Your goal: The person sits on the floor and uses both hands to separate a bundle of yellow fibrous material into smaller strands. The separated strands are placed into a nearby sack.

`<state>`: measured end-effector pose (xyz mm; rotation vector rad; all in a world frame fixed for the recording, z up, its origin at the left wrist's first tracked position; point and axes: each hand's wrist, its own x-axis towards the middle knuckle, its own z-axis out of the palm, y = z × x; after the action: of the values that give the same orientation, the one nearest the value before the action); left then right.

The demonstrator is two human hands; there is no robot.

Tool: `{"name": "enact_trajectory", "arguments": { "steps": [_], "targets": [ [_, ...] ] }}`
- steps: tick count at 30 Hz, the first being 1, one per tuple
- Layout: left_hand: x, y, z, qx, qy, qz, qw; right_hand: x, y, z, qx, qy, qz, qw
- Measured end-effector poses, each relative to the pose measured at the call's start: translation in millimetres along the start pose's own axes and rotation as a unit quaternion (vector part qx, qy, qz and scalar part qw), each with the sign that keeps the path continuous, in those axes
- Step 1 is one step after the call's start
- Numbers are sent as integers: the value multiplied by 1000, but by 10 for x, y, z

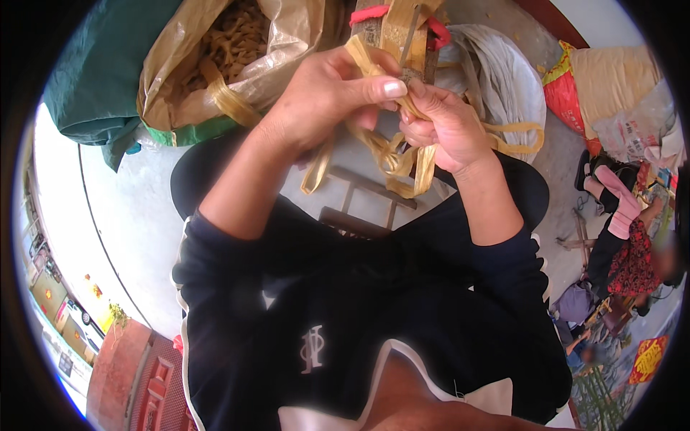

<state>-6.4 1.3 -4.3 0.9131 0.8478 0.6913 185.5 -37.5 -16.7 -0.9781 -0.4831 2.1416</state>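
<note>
A brown-lined sack point(162, 82) stands open beyond and left of the left hand point(330, 90), and a pale crinkled bag point(514, 79) sits just beyond and right of the right hand point(449, 133). A wooden stand point(370, 32) wrapped with red bands point(369, 14) rises directly beyond both hands. The golden-yellow strip point(399, 165) is flat, glossy and slightly translucent, with fine creases along it; it lies in and between the hands. Its gripped stretch is bunched narrow, the long axis slanting from beyond the left fingers, nearer the person, to the right fingertips. Below the hands it drops in loose, twisted loops pointing toward the person's body, while another loop bends out to the right of the right wrist. The left hand pinches the strip, thumb laid along it; the right is closed on it between thumb and curled fingers, the two thumbs nearly meeting. Small tan knotted pieces point(233, 39) fill the sack left of the left hand.
</note>
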Motion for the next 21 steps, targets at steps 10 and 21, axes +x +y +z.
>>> {"name": "enact_trajectory", "arguments": {
  "steps": [10,21],
  "targets": [
    [236,-107,27,10,120,35,992,134,-148,-281,-300,207,-296,883],
    [391,-329,-105,379,222,185,879,259,-63,-318,-556,275,-423,660]
  ]
}}
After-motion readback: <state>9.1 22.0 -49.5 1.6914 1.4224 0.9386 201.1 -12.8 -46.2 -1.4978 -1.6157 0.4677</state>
